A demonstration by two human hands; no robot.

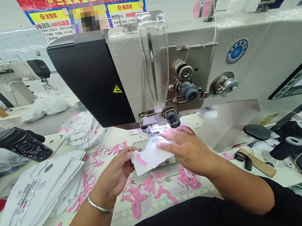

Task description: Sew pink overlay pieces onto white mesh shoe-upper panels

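Note:
A white textured fabric piece [156,153] with a curved pink patch [141,159] lies under the lit needle area of a sewing machine [132,66]. At its left corner, my left hand [119,167] pinches the edge between thumb and fingers. My right hand [186,147] rests on the fabric's right side, fingers spread and reaching close to the presser foot [151,130]. Its fingertips press on the white material. Just below the fabric, loose pink cut pieces [136,201] are strewn along a printed ruler strip [174,204].
Stacks of white cut pieces [43,195] stand at the left, with another pile [82,129] behind. A black tumbler [22,144] lies at far left. Scissors-like clear tool [25,205] tops the near stack. Black thread spools [285,148] and a tan strip [258,163] lie at right.

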